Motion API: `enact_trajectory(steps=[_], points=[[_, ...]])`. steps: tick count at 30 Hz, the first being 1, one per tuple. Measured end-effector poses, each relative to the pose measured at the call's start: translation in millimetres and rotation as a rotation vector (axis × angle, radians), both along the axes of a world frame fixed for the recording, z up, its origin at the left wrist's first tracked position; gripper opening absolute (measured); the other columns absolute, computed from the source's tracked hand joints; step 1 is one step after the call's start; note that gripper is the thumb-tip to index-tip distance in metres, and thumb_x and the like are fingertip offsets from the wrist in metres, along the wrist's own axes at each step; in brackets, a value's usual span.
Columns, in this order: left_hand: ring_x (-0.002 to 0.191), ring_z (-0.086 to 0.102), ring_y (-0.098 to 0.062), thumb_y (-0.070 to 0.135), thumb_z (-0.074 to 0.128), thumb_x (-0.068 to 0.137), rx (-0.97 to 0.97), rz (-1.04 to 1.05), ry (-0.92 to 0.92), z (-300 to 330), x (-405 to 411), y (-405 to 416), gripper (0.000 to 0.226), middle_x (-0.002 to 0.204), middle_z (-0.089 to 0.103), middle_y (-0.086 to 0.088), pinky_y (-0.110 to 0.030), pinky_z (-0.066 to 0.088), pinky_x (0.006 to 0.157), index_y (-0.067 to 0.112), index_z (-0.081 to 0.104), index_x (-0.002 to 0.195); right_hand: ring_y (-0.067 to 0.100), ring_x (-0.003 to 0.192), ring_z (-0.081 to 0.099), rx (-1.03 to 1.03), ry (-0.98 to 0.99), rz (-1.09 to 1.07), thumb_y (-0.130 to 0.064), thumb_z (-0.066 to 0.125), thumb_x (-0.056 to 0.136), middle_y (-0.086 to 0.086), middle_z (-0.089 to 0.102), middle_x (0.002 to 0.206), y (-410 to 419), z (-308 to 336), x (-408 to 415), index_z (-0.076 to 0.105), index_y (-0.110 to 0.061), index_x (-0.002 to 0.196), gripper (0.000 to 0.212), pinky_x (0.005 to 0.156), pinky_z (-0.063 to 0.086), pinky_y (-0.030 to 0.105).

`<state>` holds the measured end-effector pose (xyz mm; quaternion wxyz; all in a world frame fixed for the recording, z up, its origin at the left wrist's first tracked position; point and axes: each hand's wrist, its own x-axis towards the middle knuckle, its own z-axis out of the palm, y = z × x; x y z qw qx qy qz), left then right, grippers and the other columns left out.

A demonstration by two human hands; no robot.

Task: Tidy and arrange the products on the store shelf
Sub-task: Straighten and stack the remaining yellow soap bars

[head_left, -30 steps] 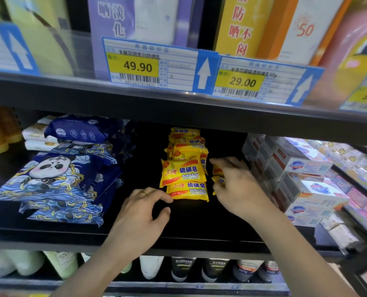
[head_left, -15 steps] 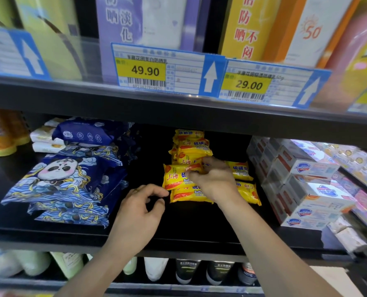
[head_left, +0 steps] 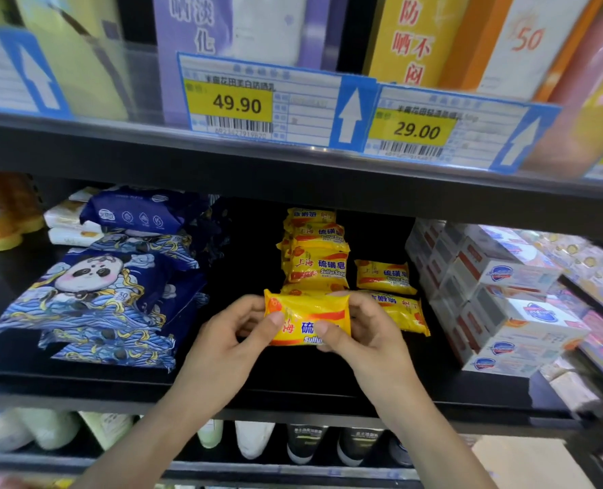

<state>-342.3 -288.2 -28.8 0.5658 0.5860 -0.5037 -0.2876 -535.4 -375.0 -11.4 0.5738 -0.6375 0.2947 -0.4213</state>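
Observation:
A yellow sulfur soap pack (head_left: 307,312) is lifted just above the black shelf (head_left: 293,382), held at both ends. My left hand (head_left: 229,340) grips its left end, thumb on the front. My right hand (head_left: 367,333) grips its right end the same way. Behind it a row of yellow soap packs (head_left: 315,262) runs toward the back of the shelf. To the right of that row lie two more yellow packs (head_left: 384,277), one behind the other.
Blue panda wet-wipe packs (head_left: 95,294) are piled on the left. White boxed soaps (head_left: 497,294) are stacked on the right. Price tags (head_left: 257,104) hang on the shelf edge above. Bottles (head_left: 254,439) stand on the shelf below.
My right hand took the front yellow pack off the row and drew it toward me. My left hand came up from the shelf and took hold of the pack's left end.

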Motion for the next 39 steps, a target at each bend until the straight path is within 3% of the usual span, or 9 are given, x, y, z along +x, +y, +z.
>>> enact_trajectory(steps=[4, 9, 14, 18, 20, 23, 26, 32, 39], points=[[0.106, 0.071, -0.015, 0.065, 0.06, 0.087, 0.012, -0.063, -0.002, -0.4, 2.6, 1.6, 0.038, 0.111, 0.077, 0.005, -0.04, 0.053, 0.099, 0.039, 0.072, 0.112, 0.026, 0.114, 0.069, 0.054, -0.023, 0.057, -0.02, 0.079, 0.082, 0.008, 0.073, 0.119, 2.0, -4.3, -4.7, 0.064, -0.02, 0.119, 0.04, 0.096, 0.058, 0.045], [0.106, 0.072, -0.014, 0.058, 0.061, 0.091, 0.015, -0.098, 0.026, 0.1, 1.9, 3.0, 0.032, 0.112, 0.078, 0.003, -0.036, 0.051, 0.097, 0.036, 0.072, 0.111, 0.028, 0.116, 0.069, 0.137, -0.098, 0.117, -0.019, 0.072, 0.09, 0.011, 0.072, 0.123, 3.2, -1.4, -6.9, 0.063, -0.018, 0.12, 0.032, 0.093, 0.06, 0.039], [0.107, 0.073, -0.013, 0.065, 0.06, 0.087, 0.022, -0.112, 0.029, 1.6, -0.5, 4.2, 0.038, 0.113, 0.078, 0.004, -0.042, 0.053, 0.101, 0.038, 0.072, 0.111, 0.027, 0.111, 0.072, 0.15, -0.109, 0.082, -0.023, 0.071, 0.088, 0.01, 0.075, 0.118, 5.9, 1.1, -5.3, 0.064, -0.016, 0.118, 0.031, 0.082, 0.061, 0.033], [0.114, 0.071, -0.01, 0.057, 0.054, 0.098, -0.01, -0.071, 0.037, 0.4, -0.4, 3.7, 0.035, 0.122, 0.075, 0.01, -0.043, 0.05, 0.104, 0.052, 0.057, 0.133, 0.025, 0.109, 0.073, 0.188, -0.129, 0.047, -0.027, 0.072, 0.088, 0.008, 0.076, 0.116, 6.8, 2.9, -5.8, 0.072, -0.026, 0.107, 0.019, 0.076, 0.061, 0.031], [0.12, 0.068, -0.01, 0.04, 0.048, 0.108, -0.059, -0.042, 0.006, -0.8, 2.2, 4.3, 0.04, 0.13, 0.07, 0.014, -0.041, 0.047, 0.104, 0.054, 0.044, 0.145, 0.025, 0.108, 0.074, 0.217, -0.152, 0.034, -0.029, 0.073, 0.087, 0.007, 0.076, 0.116, 6.9, 3.8, -6.6, 0.073, -0.029, 0.104, 0.018, 0.074, 0.061, 0.029], [0.122, 0.066, -0.017, -0.005, 0.044, 0.106, -0.105, -0.029, -0.091, -3.1, 3.7, 5.8, 0.072, 0.14, 0.06, 0.019, -0.037, 0.052, 0.101, 0.053, 0.039, 0.149, 0.025, 0.107, 0.074, 0.244, -0.166, 0.029, -0.031, 0.073, 0.087, 0.007, 0.076, 0.114, 7.5, 5.1, -6.7, 0.074, -0.028, 0.103, 0.016, 0.074, 0.061, 0.028], [0.127, 0.061, -0.017, -0.021, 0.045, 0.097, -0.137, -0.033, -0.195, -4.6, 1.9, 6.9, 0.093, 0.144, 0.05, 0.023, -0.029, 0.055, 0.099, 0.056, 0.038, 0.148, 0.025, 0.106, 0.074, 0.264, -0.169, 0.016, -0.034, 0.075, 0.084, 0.008, 0.077, 0.112, 8.1, 6.3, -5.8, 0.074, -0.027, 0.101, 0.019, 0.073, 0.061, 0.027], [0.132, 0.049, -0.005, -0.015, 0.073, 0.087, -0.196, -0.046, -0.329, -8.0, -1.9, 5.5, 0.095, 0.143, 0.041, 0.025, -0.011, 0.048, 0.096, 0.052, 0.042, 0.147, 0.023, 0.1, 0.076, 0.276, -0.149, 0.029, -0.037, 0.077, 0.081, 0.009, 0.078, 0.106, 9.6, 9.5, -4.5, 0.075, -0.023, 0.1, 0.024, 0.066, 0.06, 0.025], [0.137, 0.048, -0.014, -0.01, 0.077, 0.085, -0.264, -0.03, -0.348, -5.8, -0.9, 6.8, 0.079, 0.147, 0.043, 0.016, -0.015, 0.05, 0.096, 0.049, 0.056, 0.134, 0.024, 0.099, 0.076, 0.3, -0.114, 0.037, -0.042, 0.078, 0.081, 0.01, 0.078, 0.102, 9.6, 10.6, -3.0, 0.076, -0.021, 0.1, 0.028, 0.061, 0.062, 0.027]])
